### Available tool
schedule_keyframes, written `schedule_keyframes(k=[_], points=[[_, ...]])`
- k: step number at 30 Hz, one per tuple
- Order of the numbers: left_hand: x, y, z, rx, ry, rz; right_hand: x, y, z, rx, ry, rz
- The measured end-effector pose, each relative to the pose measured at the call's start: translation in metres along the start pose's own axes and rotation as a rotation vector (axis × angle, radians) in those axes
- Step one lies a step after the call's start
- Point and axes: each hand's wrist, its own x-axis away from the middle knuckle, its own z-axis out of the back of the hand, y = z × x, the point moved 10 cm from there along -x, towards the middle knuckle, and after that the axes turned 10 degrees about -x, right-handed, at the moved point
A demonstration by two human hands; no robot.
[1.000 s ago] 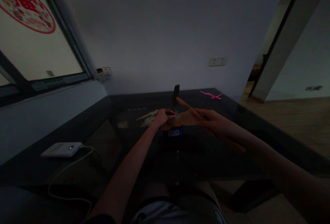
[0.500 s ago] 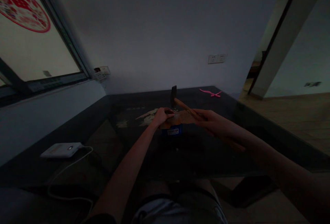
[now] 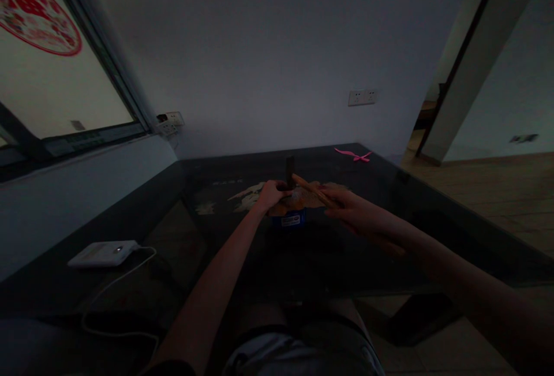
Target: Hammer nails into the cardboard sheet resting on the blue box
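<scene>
My right hand is closed around the wooden handle of a hammer. The dark hammer head is low, close to my left fingertips; whether it touches anything cannot be made out. My left hand rests at the left end of an uneven brown piece, thumb and fingers pinched together. Whatever they hold is hidden in the dim light. Beneath the brown piece sits a blue object with a pale label, on the dark glossy table.
Pale, jagged patches show on the table left of my left hand. A white power bank with a white cable lies at the left. Far right lies a pink strap-like item. A wall stands behind the table.
The hammer head has come down toward the brown piece, and my right hand has dropped slightly with it. My left hand stays in the same place.
</scene>
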Motion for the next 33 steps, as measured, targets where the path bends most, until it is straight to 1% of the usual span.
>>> schedule_keyframes(k=[2, 4, 6, 10, 15, 18, 25, 27, 30, 33], points=[[0.001, 0.001, 0.001, 0.000, 0.001, -0.001, -0.001, 0.002, 0.001, -0.002, 0.017, 0.000], [0.001, 0.002, 0.001, 0.006, 0.003, 0.001, 0.000, -0.004, 0.005, -0.018, 0.037, 0.039], [0.001, 0.002, 0.000, 0.014, 0.001, 0.004, 0.002, -0.007, 0.005, -0.053, 0.025, 0.056], [0.000, -0.001, -0.002, 0.017, 0.003, 0.010, 0.002, 0.000, -0.003, -0.083, -0.008, 0.025], [-0.001, -0.004, -0.002, 0.013, 0.007, 0.011, 0.002, -0.001, 0.000, -0.065, 0.041, 0.037], [0.000, -0.002, -0.002, 0.023, 0.001, 0.012, 0.006, -0.001, 0.001, -0.087, 0.031, 0.016], [0.000, 0.000, -0.001, 0.007, -0.010, 0.002, 0.004, 0.016, -0.008, -0.124, 0.005, -0.064], [-0.001, 0.001, -0.001, 0.009, -0.010, -0.007, 0.004, 0.011, -0.006, -0.128, 0.020, -0.054], [-0.003, 0.000, -0.001, 0.028, -0.014, -0.030, 0.005, -0.004, -0.001, -0.122, 0.028, -0.001], [-0.002, -0.004, 0.005, 0.092, 0.011, -0.073, 0.005, -0.016, 0.002, -0.139, 0.027, 0.040]])
